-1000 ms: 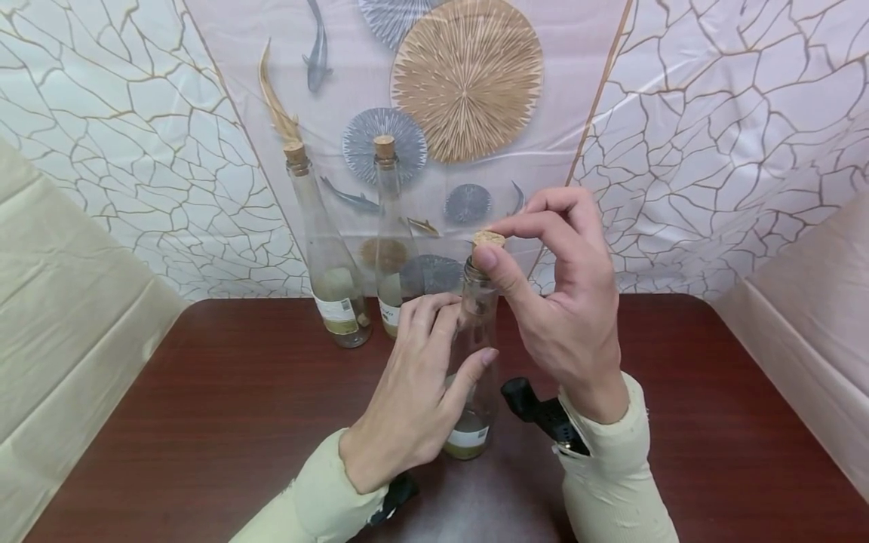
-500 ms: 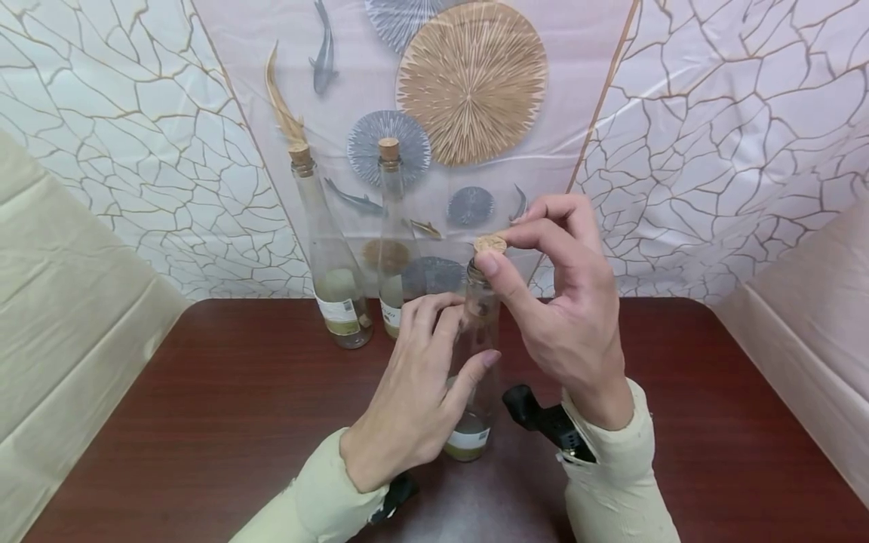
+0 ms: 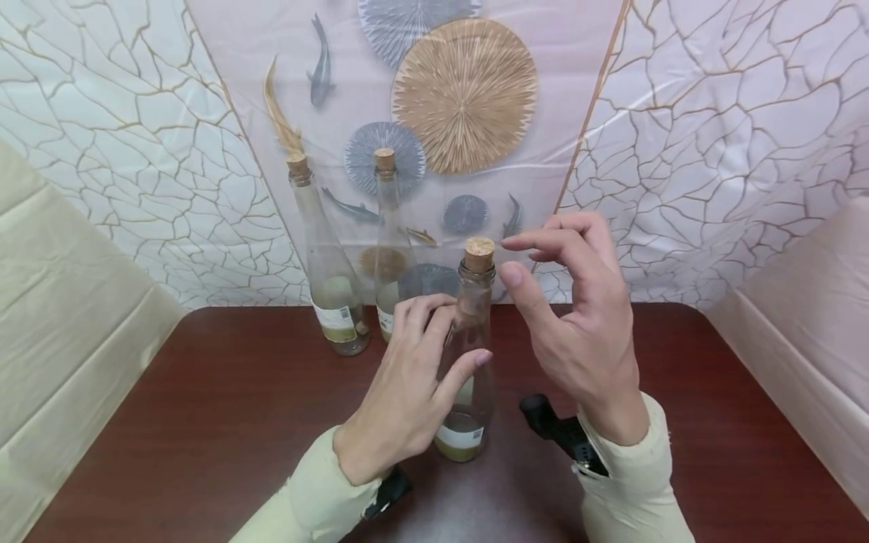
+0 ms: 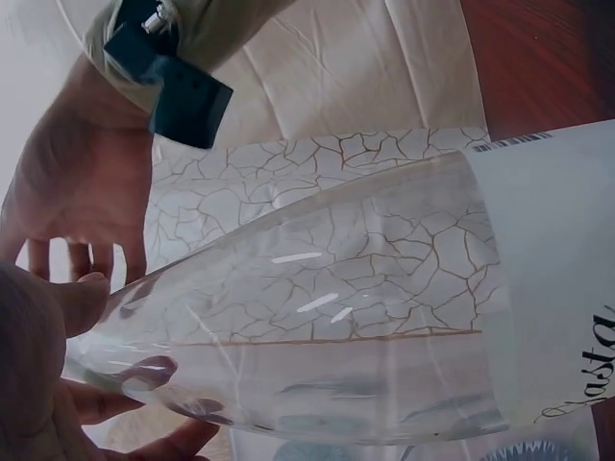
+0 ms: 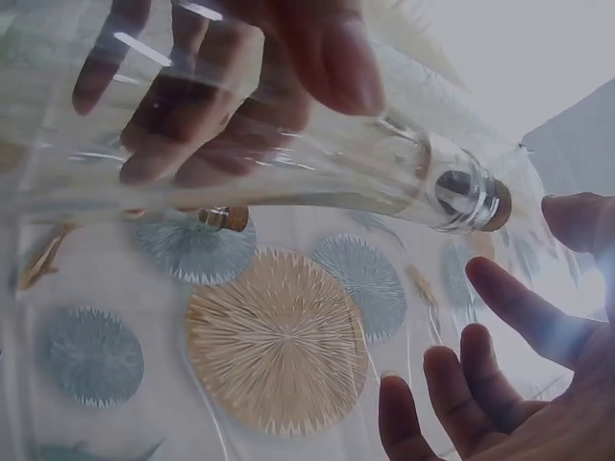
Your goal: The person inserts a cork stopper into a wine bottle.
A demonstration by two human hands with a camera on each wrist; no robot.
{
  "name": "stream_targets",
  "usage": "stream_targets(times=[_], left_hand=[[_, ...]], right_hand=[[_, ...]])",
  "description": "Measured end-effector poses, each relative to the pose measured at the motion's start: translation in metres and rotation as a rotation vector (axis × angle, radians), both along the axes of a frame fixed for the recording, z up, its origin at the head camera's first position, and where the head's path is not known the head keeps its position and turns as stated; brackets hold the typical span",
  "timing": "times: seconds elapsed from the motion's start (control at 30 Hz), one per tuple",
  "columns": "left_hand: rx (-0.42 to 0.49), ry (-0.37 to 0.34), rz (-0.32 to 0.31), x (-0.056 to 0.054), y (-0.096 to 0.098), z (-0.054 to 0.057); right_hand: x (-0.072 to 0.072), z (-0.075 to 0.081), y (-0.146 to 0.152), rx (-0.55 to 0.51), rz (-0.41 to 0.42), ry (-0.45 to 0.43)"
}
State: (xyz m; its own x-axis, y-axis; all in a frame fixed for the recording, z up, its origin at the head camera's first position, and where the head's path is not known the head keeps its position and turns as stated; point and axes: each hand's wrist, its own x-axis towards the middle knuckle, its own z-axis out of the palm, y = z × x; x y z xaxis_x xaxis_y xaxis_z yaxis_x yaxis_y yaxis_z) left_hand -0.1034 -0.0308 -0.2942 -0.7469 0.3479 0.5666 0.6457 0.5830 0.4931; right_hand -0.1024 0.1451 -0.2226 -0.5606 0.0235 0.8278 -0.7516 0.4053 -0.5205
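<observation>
A clear glass bottle (image 3: 475,328) stands upright on the table in the head view, a cork (image 3: 480,255) seated in its mouth. My left hand (image 3: 403,388) holds this bottle round its upper body, thumb at the front and fingers behind the glass. Just right of the cork, my right hand (image 3: 585,332) has its thumb and forefinger parted, with nothing between them. In the right wrist view, the right hand's fingers (image 5: 519,307) are apart from the cork (image 5: 498,206). The bottle's white label (image 4: 562,279) shows in the left wrist view.
Two more corked glass bottles, one at the left (image 3: 333,302) and one beside it (image 3: 388,226), stand at the back of the dark red table (image 3: 224,422). A patterned cloth (image 3: 679,151) hangs behind the table's far edge.
My right hand has let go of the cork and moved slightly right and down from it. The cork stays in the bottle's mouth. My left hand keeps its hold on the bottle.
</observation>
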Motion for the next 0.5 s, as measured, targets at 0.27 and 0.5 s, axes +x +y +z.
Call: stream_targets(times=[0.27, 0.5], left_hand=[[0.005, -0.043, 0.007, -0.007, 0.0, -0.001], [-0.009, -0.01, 0.001, -0.019, 0.002, 0.0]], right_hand=[[0.005, -0.013, 0.012, 0.168, -0.029, -0.02], [0.012, -0.024, 0.026, 0.297, -0.073, -0.059]])
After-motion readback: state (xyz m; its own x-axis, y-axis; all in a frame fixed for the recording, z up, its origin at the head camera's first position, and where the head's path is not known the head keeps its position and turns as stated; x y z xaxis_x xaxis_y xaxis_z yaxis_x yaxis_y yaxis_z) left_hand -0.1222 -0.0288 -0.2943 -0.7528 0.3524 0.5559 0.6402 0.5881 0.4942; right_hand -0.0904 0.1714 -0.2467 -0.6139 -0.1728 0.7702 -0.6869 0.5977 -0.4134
